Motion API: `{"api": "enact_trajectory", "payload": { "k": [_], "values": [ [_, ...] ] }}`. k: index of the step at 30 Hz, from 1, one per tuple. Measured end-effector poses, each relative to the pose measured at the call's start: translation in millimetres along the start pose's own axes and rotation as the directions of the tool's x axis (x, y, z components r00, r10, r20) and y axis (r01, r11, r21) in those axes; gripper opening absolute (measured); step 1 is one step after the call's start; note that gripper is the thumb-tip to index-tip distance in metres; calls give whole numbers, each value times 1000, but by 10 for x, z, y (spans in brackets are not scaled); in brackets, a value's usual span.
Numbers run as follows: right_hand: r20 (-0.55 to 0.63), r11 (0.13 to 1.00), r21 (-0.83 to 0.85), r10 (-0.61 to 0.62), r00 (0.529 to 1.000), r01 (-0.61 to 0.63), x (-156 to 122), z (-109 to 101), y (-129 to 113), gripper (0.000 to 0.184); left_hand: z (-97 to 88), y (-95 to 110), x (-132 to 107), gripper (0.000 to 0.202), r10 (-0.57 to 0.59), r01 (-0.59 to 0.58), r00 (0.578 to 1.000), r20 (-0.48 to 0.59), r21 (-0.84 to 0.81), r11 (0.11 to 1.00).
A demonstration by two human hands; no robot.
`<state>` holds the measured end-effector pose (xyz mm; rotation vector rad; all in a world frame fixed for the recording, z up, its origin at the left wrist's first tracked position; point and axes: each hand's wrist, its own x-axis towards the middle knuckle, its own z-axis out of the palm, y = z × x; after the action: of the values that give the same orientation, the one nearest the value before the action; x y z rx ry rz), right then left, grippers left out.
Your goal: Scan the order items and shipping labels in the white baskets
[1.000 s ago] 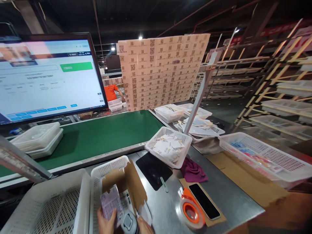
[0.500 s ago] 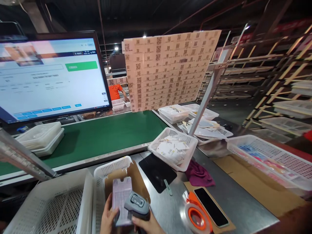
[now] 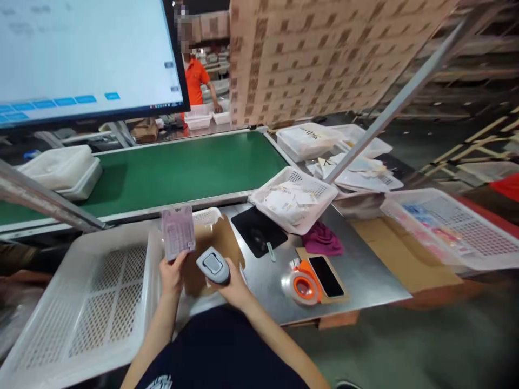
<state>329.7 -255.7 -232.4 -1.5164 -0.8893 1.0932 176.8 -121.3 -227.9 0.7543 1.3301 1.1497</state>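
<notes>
Left hand fingers pinching pink packet upright, right hand fingers wrapped round scanner at 3 o'clock; loose pinch risks drop into basket.

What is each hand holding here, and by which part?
The left hand holds a pale purple packet upright by its bottom edge. The right hand grips a grey scanner by its handle, head toward the packet.

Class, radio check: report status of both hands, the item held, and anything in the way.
Left hand holds pink packet upright. Right hand grips grey scanner, close beside packet. Cardboard-lined basket behind them; nothing between scanner and packet.
</notes>
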Motion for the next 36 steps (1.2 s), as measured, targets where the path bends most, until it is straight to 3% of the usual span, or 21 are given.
{"api": "enact_trajectory", "payload": {
  "k": [4,11,22,26,36],
  "values": [
    [85,999,-4,-41,996,41,31,14,-166,51,-44,12,-9,55,-79,74,996,-32,-140,987],
    [142,1000,4,-14,990,14,-97,-31,-301,57,-158,-5,-37,50,-11,8,1000,-20,-119,993],
    [134,981,-178,-49,990,73,-344,-145,-430,35,-231,-110,24,56,13,-21,998,-56,-140,990],
    [175,949,-277,-107,979,153,-368,-171,-461,18,-247,-113,22,56,60,-64,998,-36,-128,990],
    [271,801,-529,-152,950,279,-351,-230,-460,21,-282,-147,11,54,83,-84,996,-17,-67,994]
  ]
}}
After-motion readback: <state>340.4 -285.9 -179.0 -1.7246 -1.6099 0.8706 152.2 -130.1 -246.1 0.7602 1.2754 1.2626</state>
